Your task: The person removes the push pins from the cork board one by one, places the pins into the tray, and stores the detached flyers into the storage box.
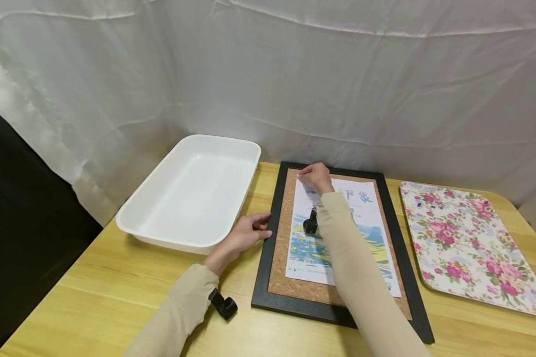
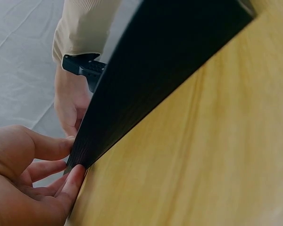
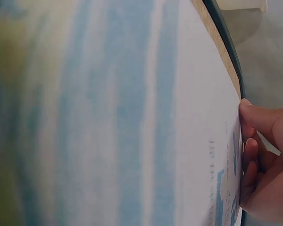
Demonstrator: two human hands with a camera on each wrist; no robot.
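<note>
A poster [image 1: 310,258] with blue and yellow artwork lies on a cork board [image 1: 279,267] with a black frame [image 1: 261,277]. My right hand [image 1: 318,177] pinches at the poster's upper left corner with thumb and index finger. The right wrist view shows these fingertips right at the paper's edge, the other fingers curled; they hide whatever else is between them. My left hand [image 1: 246,232] rests against the frame's left side. In the left wrist view its thumb [image 2: 75,181] and fingers touch the frame's edge, fairly straight. My right forearm covers part of the poster.
A deep white tub [image 1: 196,188] stands left of the board, its rim near my left wrist. A floral tray [image 1: 464,238] lies to the right of the board on the wooden table [image 1: 89,302]. A pale curtain [image 1: 321,89] hangs behind.
</note>
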